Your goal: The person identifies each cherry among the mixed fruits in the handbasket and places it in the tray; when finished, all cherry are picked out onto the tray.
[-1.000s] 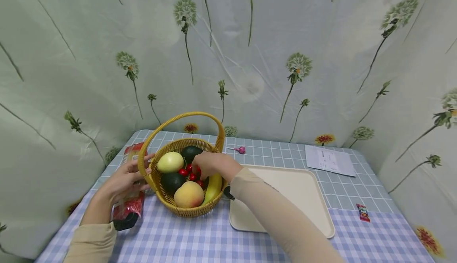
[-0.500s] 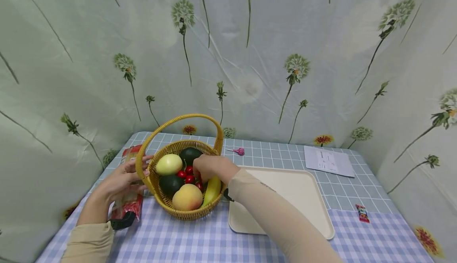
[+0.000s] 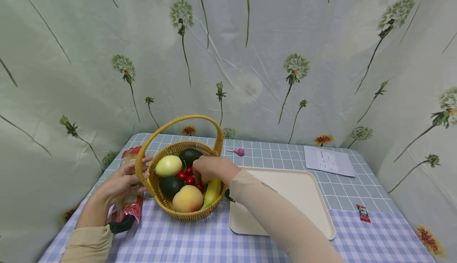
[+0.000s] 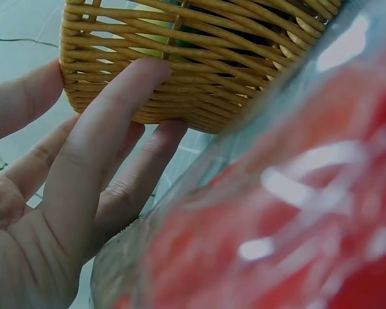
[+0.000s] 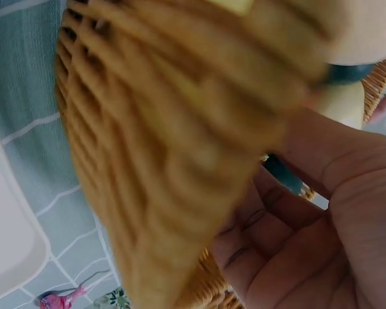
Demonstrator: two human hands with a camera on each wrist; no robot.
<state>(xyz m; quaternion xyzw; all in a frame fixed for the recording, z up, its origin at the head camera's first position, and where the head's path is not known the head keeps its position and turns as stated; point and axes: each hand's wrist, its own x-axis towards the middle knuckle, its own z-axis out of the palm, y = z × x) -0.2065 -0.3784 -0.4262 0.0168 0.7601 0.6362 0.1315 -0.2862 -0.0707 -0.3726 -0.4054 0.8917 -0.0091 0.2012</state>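
Note:
A yellow wicker basket with a tall arched handle stands on the table, left of centre. Inside lie a peach, a banana, a pale yellow-green fruit, dark green fruits and several red cherries. My left hand touches the basket's left side with fairly straight, spread fingers, seen closely in the left wrist view. My right hand reaches over the right rim among the cherries with bent fingers. The woven wall covers its fingertips in the right wrist view, so whether they pinch a cherry is hidden.
A clear and red plastic packet lies under and beside my left hand. Right of the basket is a cream tray, partly beneath my right forearm. Farther off are a pink lollipop, a white packet and a small red wrapper.
The head view has shifted slightly. Both hands keep nearly the same places at the basket, and the fruit looks unmoved.

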